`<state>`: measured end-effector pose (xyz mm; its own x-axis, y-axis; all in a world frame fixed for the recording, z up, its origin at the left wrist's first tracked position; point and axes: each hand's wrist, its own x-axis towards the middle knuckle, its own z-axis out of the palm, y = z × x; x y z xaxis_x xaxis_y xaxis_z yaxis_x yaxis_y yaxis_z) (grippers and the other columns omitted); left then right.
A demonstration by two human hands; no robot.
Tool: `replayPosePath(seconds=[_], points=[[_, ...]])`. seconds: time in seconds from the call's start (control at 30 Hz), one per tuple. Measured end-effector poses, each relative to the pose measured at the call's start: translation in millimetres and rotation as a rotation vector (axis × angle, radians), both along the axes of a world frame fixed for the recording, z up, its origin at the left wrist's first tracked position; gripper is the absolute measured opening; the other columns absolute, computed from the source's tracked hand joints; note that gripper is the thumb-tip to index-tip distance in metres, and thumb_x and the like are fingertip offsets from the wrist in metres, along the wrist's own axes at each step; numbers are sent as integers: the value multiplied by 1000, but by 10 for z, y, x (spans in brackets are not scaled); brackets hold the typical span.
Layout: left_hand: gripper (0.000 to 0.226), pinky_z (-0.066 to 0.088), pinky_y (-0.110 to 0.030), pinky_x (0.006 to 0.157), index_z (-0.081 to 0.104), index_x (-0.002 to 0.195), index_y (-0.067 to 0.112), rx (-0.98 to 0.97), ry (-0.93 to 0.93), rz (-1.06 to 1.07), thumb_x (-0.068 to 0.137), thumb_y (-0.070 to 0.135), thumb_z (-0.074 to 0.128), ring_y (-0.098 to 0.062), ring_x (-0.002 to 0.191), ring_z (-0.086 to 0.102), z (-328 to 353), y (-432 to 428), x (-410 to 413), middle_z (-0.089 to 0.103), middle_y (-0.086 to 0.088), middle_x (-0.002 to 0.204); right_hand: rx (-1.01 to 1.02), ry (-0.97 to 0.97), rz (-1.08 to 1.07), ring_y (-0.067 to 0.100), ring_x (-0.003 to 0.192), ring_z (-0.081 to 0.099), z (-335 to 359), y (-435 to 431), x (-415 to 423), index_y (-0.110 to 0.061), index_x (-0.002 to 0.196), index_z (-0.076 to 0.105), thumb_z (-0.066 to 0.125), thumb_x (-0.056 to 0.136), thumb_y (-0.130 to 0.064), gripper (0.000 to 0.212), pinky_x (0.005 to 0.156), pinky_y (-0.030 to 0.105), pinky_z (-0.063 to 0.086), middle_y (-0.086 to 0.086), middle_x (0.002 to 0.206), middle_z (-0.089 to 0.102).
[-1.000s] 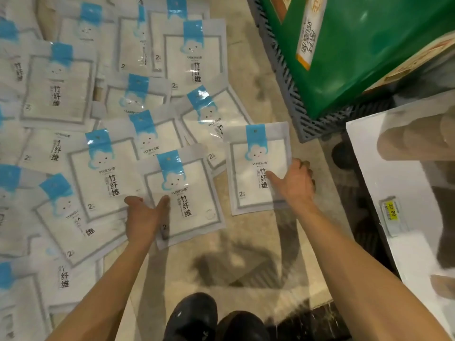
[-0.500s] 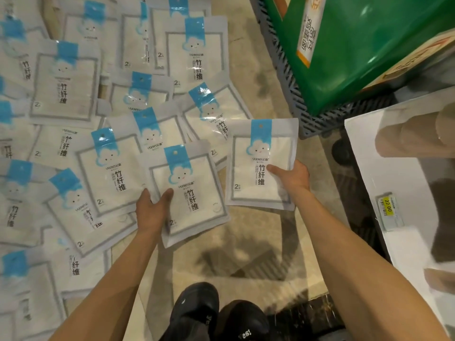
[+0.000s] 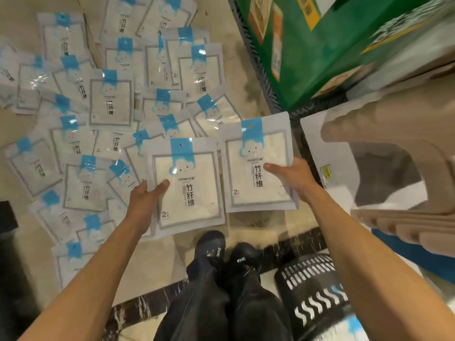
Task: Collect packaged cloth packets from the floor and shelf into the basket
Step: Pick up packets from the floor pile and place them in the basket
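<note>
My left hand (image 3: 145, 205) grips the lower left edge of a white cloth packet (image 3: 192, 193) with a blue cloud label, lifted off the floor. My right hand (image 3: 293, 178) holds a second, identical packet (image 3: 251, 173) by its right edge, thumb on the front. Several more packets (image 3: 108, 99) lie spread and overlapping on the beige floor to the left and behind. A black slotted basket (image 3: 312, 289) stands at the lower right by my right forearm, with a packet partly visible inside it.
My two black shoes (image 3: 221, 252) stand on the floor below the held packets. A green box on a dark grid pallet (image 3: 266, 77) is at the upper right. A white shelf (image 3: 320, 148) with a yellow price tag and tan rolls is at the right.
Both hands closed on a packet each and raised them off the floor toward me. The view pulled back, bringing my legs and the basket into sight.
</note>
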<state>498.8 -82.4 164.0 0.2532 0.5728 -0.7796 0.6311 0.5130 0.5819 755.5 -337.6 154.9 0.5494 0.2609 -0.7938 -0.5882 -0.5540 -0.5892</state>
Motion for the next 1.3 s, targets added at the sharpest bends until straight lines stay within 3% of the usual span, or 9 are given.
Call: replayPosePath(seconds=[0.33,0.5,0.63,0.7,0.87,0.93,1.1,1.3], points=[[14,54,-47,97,71,107,17,-21,36,-101,93,19,71,-25,96,73,1415,-316,-194,77,-3,101,-13,109,-21,12,76,75,1540,-562,-413,-11,107,73,84,78,-18,32,55,20,54,5,95,77],[18,55,-40,90,67,113,13,-55,7,-194,96,18,66,-20,90,71,1851,-598,-90,74,-1,97,81,178,-271,23,87,75,2011,-1004,-790,-5,111,70,81,79,-9,34,75,37,62,9,97,77],[14,55,-46,94,70,108,18,-50,-7,-367,95,21,68,-26,97,73,2003,-743,-7,78,-2,98,171,119,-399,24,94,74,2253,-1461,-1088,-7,117,68,80,80,-7,39,74,34,61,9,104,76],[17,54,-46,94,70,111,18,-92,-17,-472,95,21,68,-26,98,74,2078,-886,24,78,-4,103,189,115,-442,25,99,73,2366,-1733,-1328,-9,119,68,81,80,-12,41,82,37,60,8,108,75],[31,59,-41,83,66,121,11,-131,-69,-694,93,23,67,-23,93,75,2297,-1447,59,78,-4,102,170,106,-590,22,97,74,2556,-2336,-1975,-13,113,71,81,81,-15,34,83,33,60,6,106,76],[29,61,-32,72,68,116,11,-130,-79,-744,90,24,68,-20,88,76,2364,-1732,8,78,-2,97,172,119,-669,24,97,74,2589,-2589,-2282,-10,115,70,81,80,-14,37,82,34,60,7,106,76],[17,55,-41,89,73,102,9,-139,-17,-882,94,23,67,-21,88,76,2414,-2416,-193,78,-5,96,139,141,-789,20,94,74,2572,-3267,-3040,-12,114,71,83,79,-20,38,88,39,59,4,103,77],[11,55,-34,73,71,94,13,-125,8,-977,92,23,70,-15,77,76,2422,-3346,-623,78,2,83,165,212,-950,20,99,73,2478,-4067,-4022,-15,115,70,78,85,-20,31,89,38,58,5,109,75]])
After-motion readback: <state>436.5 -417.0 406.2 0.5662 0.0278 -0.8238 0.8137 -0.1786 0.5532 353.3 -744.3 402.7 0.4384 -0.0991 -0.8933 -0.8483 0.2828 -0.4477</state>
